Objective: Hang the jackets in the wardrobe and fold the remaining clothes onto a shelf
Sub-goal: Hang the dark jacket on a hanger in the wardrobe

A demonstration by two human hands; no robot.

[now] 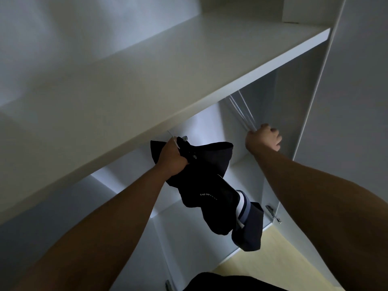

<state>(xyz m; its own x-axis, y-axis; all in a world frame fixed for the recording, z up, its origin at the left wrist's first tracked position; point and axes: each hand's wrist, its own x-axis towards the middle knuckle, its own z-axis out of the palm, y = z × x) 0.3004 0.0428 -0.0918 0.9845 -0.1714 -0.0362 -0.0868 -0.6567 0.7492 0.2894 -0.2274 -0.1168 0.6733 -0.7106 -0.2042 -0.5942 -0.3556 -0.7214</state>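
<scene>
Inside the white wardrobe [346, 101], under its wide shelf [147, 91], the dark jacket [210, 164] hangs from the left hand [173, 160]. It looks soft and light. The fingers are curled around its collar and the white hanger [174, 139], probably the best place to hold it. The right hand [263, 139] grips the spare hangers [243, 112].

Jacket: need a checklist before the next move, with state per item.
1. Left hand grips the jacket at its top: ok.
2. Hanger hook sticks out above that hand: ok. Jacket shoulders seated on it: cannot tell.
3. Right hand grips the bunch of white hangers, off to the right of the jacket: ok.
4. Gap between jacket and bunch: ok.
5. Rail position: hidden by the shelf, cannot tell.
6. Striped sleeve hangs loose near the door hinge; whether it is snagged: cannot tell.
</scene>
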